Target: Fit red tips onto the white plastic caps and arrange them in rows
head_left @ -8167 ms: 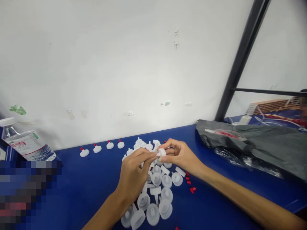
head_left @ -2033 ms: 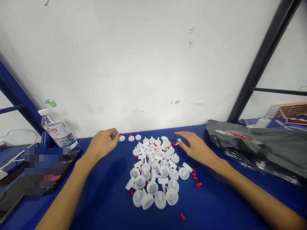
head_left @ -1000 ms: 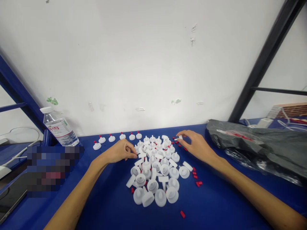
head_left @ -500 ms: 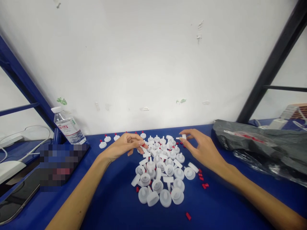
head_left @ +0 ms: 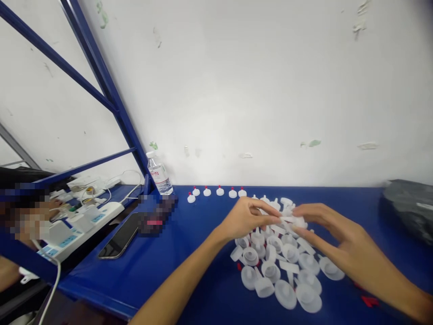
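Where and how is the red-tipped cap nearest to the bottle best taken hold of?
The cap is probably best pinched by both sides of its wide white base, from the front: it stands base down, its red tip is narrow, and another cap stands close behind, to the right.

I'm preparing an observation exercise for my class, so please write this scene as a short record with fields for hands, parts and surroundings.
Surface: blue table
Right hand: holds a round white plastic cap with narrow spout
Left hand: fingertips at that spout; anything pinched between them is hidden
Pile: loose white plastic spouted caps beneath the hands
Row: six red-tipped white plastic caps near the table's back edge
Left of row: clear plastic bottle, white lid
Right edge: dark grey plastic bag
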Demonstrator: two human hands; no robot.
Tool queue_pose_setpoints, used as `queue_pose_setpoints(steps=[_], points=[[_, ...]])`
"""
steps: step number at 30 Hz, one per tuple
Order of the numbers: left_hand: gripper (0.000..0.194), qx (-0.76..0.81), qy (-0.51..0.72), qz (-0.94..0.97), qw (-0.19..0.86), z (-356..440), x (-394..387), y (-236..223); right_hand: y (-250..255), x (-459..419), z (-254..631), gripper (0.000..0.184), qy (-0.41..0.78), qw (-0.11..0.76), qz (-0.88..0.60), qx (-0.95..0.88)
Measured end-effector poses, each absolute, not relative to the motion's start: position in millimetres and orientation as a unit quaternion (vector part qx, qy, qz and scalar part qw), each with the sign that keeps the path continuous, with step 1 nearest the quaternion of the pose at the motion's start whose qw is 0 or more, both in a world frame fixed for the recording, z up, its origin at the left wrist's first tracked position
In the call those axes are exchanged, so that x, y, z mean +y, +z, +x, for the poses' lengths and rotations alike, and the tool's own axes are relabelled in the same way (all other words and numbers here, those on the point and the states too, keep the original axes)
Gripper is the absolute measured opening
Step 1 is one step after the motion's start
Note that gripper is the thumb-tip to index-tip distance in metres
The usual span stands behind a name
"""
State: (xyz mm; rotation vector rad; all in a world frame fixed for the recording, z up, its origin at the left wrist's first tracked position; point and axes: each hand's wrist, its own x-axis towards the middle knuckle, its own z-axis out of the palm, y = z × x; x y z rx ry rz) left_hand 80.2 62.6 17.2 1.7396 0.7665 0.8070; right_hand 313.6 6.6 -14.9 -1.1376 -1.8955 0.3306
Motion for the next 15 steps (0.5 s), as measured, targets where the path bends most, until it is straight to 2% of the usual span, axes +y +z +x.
queue_pose_setpoints(steps=[7, 15], points=[[0.042, 0.321, 0.335, 0.706, 0.536, 86.8, 54.5, 15.9, -14.7, 5.5, 312.7, 0.033, 0.133, 0.446, -0.465, -0.753], [0.041, 0.321, 0.367, 0.685, 0.541, 86.0, 57.9, 15.2, -18.0, 8.5, 318.0, 0.035, 0.107, 0.442, -0.482, -0.749]])
